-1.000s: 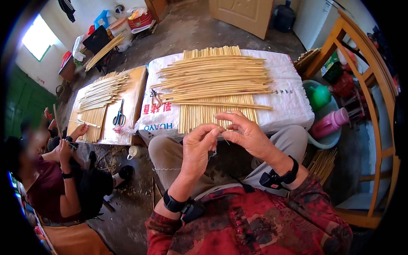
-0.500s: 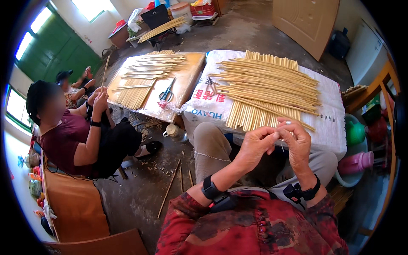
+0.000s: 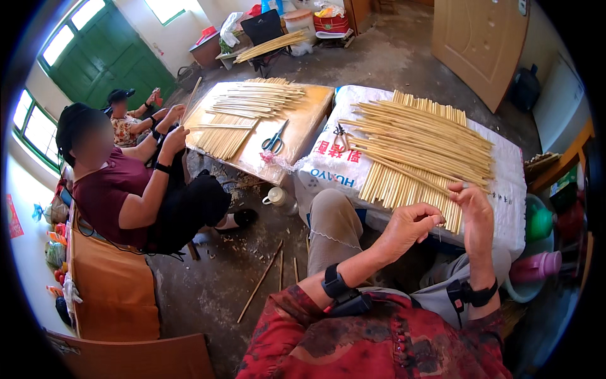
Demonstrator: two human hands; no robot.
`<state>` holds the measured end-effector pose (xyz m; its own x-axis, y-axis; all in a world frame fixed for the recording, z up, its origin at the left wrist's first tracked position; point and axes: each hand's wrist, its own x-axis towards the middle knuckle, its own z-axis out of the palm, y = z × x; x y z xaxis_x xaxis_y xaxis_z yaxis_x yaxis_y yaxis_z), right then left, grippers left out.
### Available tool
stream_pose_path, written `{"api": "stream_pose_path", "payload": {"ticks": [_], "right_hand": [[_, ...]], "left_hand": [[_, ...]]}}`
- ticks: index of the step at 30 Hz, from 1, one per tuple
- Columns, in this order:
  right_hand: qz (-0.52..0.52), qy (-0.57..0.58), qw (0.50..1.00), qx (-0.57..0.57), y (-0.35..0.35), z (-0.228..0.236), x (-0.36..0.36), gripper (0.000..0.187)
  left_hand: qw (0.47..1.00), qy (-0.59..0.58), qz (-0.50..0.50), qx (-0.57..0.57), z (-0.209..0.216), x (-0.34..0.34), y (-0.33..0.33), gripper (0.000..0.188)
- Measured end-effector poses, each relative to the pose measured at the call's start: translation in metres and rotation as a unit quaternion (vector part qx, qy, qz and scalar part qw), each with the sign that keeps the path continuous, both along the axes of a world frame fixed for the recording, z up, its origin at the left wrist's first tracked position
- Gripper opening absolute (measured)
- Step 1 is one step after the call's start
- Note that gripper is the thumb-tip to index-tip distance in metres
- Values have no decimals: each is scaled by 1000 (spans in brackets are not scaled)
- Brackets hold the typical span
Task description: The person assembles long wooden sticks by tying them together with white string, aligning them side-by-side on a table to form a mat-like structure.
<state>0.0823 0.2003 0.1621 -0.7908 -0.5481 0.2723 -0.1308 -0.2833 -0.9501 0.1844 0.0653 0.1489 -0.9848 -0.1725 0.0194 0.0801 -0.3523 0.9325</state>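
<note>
My left hand point(image 3: 413, 228) is closed in a pinch above my knees, with a thin white thread point(image 3: 440, 235) hanging below its fingertips. My right hand point(image 3: 475, 211) is raised beside it, fingers loosely curled and apart, close to the near ends of the sticks; I see nothing held in it. Pale thin sticks point(image 3: 423, 142) lie in two crossing layers on a white sack-covered table point(image 3: 505, 170). One stick point(image 3: 410, 174) slants toward my right hand; whether a finger touches it I cannot tell. A white cord point(image 3: 331, 236) lies across my left trouser leg.
Small pliers point(image 3: 341, 137) lie left of the sticks. The neighbouring table point(image 3: 309, 110) holds more sticks and blue-handled scissors point(image 3: 274, 142). A person point(image 3: 117, 196) sits at left holding a stick; another sits behind. A mug point(image 3: 274, 196) stands below. A basin point(image 3: 527, 287) with a pink flask is at right.
My hands, together before, are now apart: the right one has lifted away toward the stick ends and loosened its fingers, while the left keeps its pinch. The whole view has shifted slightly left.
</note>
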Motion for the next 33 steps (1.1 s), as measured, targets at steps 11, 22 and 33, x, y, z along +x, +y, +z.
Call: {"api": "stream_pose_path", "payload": {"ticks": [11,22,33], "right_hand": [[56,15,997,54,-1,1,21,14],[0,-76,997,-22,-5,-2,-4,13],[147,-22,987,53,5,9,15,21]], "left_hand": [[999,26,-13,14,2,4,0,17],[999,-35,40,-11,11,-1,-2,12],[999,1,-11,51,3,-3,0,14]]}}
